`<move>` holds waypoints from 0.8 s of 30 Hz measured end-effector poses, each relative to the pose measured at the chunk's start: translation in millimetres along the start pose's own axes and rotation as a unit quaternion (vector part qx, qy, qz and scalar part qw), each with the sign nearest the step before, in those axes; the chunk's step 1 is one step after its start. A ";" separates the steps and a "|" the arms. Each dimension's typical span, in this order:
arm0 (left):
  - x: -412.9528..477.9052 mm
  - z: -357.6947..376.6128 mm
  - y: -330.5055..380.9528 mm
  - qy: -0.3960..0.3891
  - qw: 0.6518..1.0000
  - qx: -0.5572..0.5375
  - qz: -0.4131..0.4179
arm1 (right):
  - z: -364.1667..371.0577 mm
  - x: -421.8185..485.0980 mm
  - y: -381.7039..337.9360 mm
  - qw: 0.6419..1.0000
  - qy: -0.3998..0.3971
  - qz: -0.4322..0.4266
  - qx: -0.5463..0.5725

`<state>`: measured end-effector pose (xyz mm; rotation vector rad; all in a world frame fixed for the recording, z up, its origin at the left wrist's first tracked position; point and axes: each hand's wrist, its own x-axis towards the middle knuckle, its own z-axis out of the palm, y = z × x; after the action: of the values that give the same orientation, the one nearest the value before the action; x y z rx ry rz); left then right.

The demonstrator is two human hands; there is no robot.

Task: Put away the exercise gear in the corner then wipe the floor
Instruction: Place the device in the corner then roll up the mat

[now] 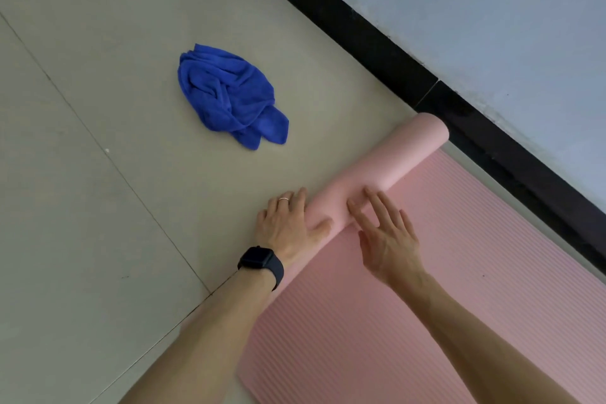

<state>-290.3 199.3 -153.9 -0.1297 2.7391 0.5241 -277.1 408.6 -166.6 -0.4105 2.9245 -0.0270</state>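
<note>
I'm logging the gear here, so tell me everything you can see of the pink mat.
The mat is pink, foam-like, ribbed on its upper face and smooth outside the roll. One end is rolled into a tube near the black baseboard; the rest lies flat on the floor. The left hand and right hand press on the roll.

The pink mat [459,272] is cut off by the lower and right edges. Beneath the left hand [288,226] fingers [300,198], the roll's near end is hidden.

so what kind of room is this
Probably a home or studio room used for exercise: a pink exercise mat half rolled on a pale tiled floor, beside a plain wall with a black skirting board.
</note>
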 end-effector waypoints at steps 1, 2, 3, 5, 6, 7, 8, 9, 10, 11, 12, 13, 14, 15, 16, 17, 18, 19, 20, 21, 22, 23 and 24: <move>-6.3 7.1 2.4 0.006 1.000 0.003 -0.004 | -3.0 -3.3 0.2 1.000 0.002 0.005 0.001; -13.5 14.1 5.7 0.021 1.000 0.005 0.005 | -7.1 -5.6 -0.2 1.000 0.013 0.013 0.009; -20.3 20.3 9.7 0.035 0.999 0.011 0.021 | -12.5 -6.2 -1.5 0.999 0.035 0.024 0.018; -31.6 31.3 17.9 0.062 0.996 0.037 0.050 | -24.5 -1.9 -5.0 0.995 0.095 0.027 0.025; -37.3 35.6 21.9 0.071 0.995 0.052 0.054 | -31.2 2.0 -6.9 0.995 0.097 0.011 0.024; -44.1 38.8 26.3 0.072 0.994 0.063 0.051 | -37.3 6.0 -8.8 0.997 0.067 -0.019 0.021; -50.9 41.3 31.3 0.065 0.994 0.069 0.047 | -41.2 8.6 -9.8 0.998 0.019 -0.054 0.013; -58.4 43.0 37.2 0.053 0.995 0.070 0.045 | -41.8 9.3 -9.7 0.996 -0.032 -0.081 -0.003; -64.8 43.2 42.5 0.039 0.996 0.065 0.052 | -39.5 7.5 -7.0 0.993 -0.071 -0.095 -0.024; -69.1 41.6 47.0 0.024 0.996 0.055 0.066 | -36.5 3.1 -2.8 0.990 -0.092 -0.098 -0.039; -69.6 37.7 49.2 0.004 0.996 0.034 0.081 | -33.2 -3.8 2.1 0.990 -0.098 -0.094 -0.039; -67.7 32.0 47.6 -0.014 0.996 0.000 0.087 | -30.0 -13.0 7.0 0.991 -0.103 -0.082 -0.030; -66.2 23.9 43.3 -0.020 0.995 -0.049 0.080 | -27.2 -23.9 11.8 0.991 -0.112 -0.067 -0.016; -65.3 17.9 35.4 -0.016 0.994 -0.084 0.066 | -25.4 -35.5 16.3 0.991 -0.125 -0.051 -0.003; -65.7 14.2 26.3 -0.009 0.995 -0.082 0.054 | -24.5 -46.9 21.2 0.990 -0.137 -0.039 0.004; -68.0 15.4 17.5 -0.017 0.998 -0.047 0.044 | -24.7 -57.7 25.1 0.989 -0.148 -0.030 0.005; -73.8 18.4 12.7 -0.045 0.998 -0.008 0.034 | -26.1 -67.0 28.2 0.987 -0.158 -0.022 0.004; -82.5 26.8 11.6 -0.074 0.997 0.011 0.021 | -28.4 -74.4 30.0 0.985 -0.169 -0.014 0.000; -92.8 36.1 15.9 -0.091 0.996 0.009 0.011 | -31.8 -79.8 30.4 0.985 -0.175 -0.005 -0.002; -102.5 45.8 23.8 -0.087 0.996 -0.004 0.005 | -36.1 -82.9 29.0 0.986 -0.167 0.004 -0.005; -111.7 54.8 33.2 -0.073 0.997 -0.015 -0.002 | -41.9 -84.6 25.1 0.990 -0.141 0.011 -0.006; -119.3 62.9 42.3 -0.055 0.998 -0.011 -0.010 | -48.5 -85.3 19.8 0.995 -0.098 0.014 -0.008; -126.9 68.4 50.6 -0.038 0.999 0.007 -0.019 | -54.7 -85.5 13.9 0.998 -0.058 0.009 -0.008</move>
<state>-157.5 274.8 -151.4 -0.1559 2.6605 0.4881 -210.4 445.0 -97.9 -0.3753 2.8146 0.0218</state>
